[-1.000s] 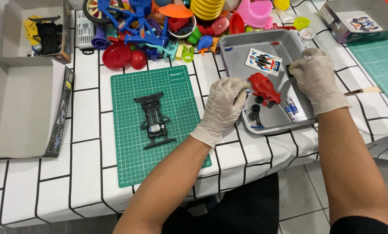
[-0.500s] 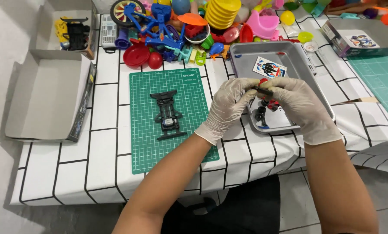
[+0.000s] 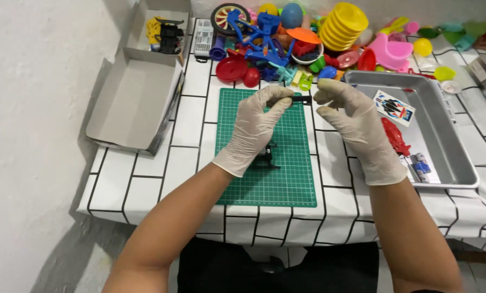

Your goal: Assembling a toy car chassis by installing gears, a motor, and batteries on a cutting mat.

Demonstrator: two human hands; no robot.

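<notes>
- Fingers of left hand [image 3: 259,127] and right hand [image 3: 357,130] pinch small black part [image 3: 300,99] between them, above green cutting mat [image 3: 286,179].
- Gloved grip looks slippery; part could drop onto black chassis [image 3: 266,157], likely bouncing off tabletop [image 3: 188,125].

Both forearms reached forward, bare to the wrists, with pale gloves on both hands. The left hand [image 3: 256,127] and right hand [image 3: 354,122] were raised side by side, thumbs and forefingers pinched toward each other, the remaining fingers loosely curled.

Bright even light, soft shadows, sharp focus
</notes>
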